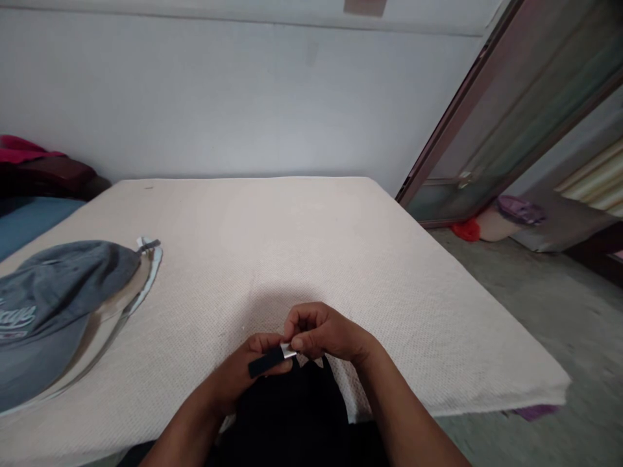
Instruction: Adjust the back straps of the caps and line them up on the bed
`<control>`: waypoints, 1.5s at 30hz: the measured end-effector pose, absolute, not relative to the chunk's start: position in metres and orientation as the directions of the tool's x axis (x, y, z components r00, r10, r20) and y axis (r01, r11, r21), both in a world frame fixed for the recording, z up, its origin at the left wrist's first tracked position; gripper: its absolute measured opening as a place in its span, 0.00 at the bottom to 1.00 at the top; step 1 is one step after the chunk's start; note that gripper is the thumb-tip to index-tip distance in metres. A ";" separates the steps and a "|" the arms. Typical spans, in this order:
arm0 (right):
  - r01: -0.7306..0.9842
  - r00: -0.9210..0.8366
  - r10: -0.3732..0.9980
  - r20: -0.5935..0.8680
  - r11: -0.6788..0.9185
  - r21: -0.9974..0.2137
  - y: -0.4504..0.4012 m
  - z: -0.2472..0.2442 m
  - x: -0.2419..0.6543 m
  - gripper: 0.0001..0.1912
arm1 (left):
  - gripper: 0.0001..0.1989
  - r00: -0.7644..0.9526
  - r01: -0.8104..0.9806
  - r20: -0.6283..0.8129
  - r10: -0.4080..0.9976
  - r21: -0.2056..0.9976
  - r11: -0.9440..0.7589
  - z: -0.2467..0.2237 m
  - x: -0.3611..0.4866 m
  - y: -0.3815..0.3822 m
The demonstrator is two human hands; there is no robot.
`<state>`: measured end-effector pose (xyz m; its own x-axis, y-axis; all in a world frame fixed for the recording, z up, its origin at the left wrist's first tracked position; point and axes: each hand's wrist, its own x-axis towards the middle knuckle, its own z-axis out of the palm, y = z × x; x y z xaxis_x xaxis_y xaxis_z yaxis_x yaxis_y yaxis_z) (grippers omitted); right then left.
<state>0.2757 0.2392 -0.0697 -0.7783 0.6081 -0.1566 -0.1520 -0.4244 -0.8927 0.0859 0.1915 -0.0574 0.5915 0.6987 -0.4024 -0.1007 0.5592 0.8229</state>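
A short black strap (265,363) with a silver metal buckle (288,351) at its right end lies across my fingers at the table's front edge. My left hand (241,366) is closed around the strap from the left, thumb near the buckle. From the right, my right hand (333,331) pinches at the buckle with thumb and fingers. Below both hands hangs a black cloth piece (292,415), which looks like a cap; its upper edge reaches the fingers. How the strap joins it is hidden by my hands.
A grey cap (73,279) lies at the left on top of beige and white ones. A cream textured cover (302,240) spreads over the table. Behind stands a white wall (233,97). On the floor at right, a bin with a purple liner (520,211) stands beside a door.
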 end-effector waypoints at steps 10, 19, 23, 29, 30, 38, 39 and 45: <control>-0.052 -0.788 0.569 -0.236 -0.444 -0.894 0.241 -0.071 0.276 0.10 | 0.11 0.578 -0.081 -0.403 0.709 0.837 0.542 -0.059 0.085 0.191; -0.073 -0.829 0.514 -0.222 -0.493 -0.867 0.242 -0.071 0.275 0.10 | 0.26 0.598 -0.171 -0.445 0.667 0.742 0.649 -0.063 0.081 0.192; -0.063 -0.831 0.503 -0.238 -0.510 -0.858 0.241 -0.071 0.273 0.09 | 0.18 0.568 -0.090 -0.468 0.677 0.782 0.617 -0.063 0.081 0.193; -0.087 -0.825 0.520 -0.221 -0.504 -0.859 0.242 -0.074 0.272 0.09 | 0.11 0.568 -0.080 -0.515 0.642 0.742 0.666 -0.061 0.080 0.195; -0.100 -0.827 0.522 -0.209 -0.502 -0.859 0.242 -0.076 0.271 0.09 | 0.11 0.568 -0.084 -0.516 0.641 0.738 0.669 -0.061 0.079 0.195; -0.206 -0.816 0.566 -0.123 -0.482 -0.852 0.243 -0.082 0.268 0.10 | 0.10 0.567 -0.172 -0.491 0.661 0.714 0.679 -0.064 0.076 0.199; -0.221 -0.802 0.587 -0.112 -0.466 -0.857 0.242 -0.082 0.269 0.11 | 0.09 0.552 -0.210 -0.487 0.677 0.705 0.678 -0.062 0.076 0.199; -0.258 -0.728 0.667 -0.160 -0.483 -0.837 0.239 -0.078 0.273 0.13 | 0.06 0.379 -0.541 -0.498 0.780 0.564 0.624 -0.049 0.070 0.205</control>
<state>0.2731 0.2386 -0.0776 -0.7280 0.6666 -0.1603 -0.2576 -0.4827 -0.8371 0.0703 0.2052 -0.0490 0.3794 0.7796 -0.4982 -0.5407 0.6238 0.5644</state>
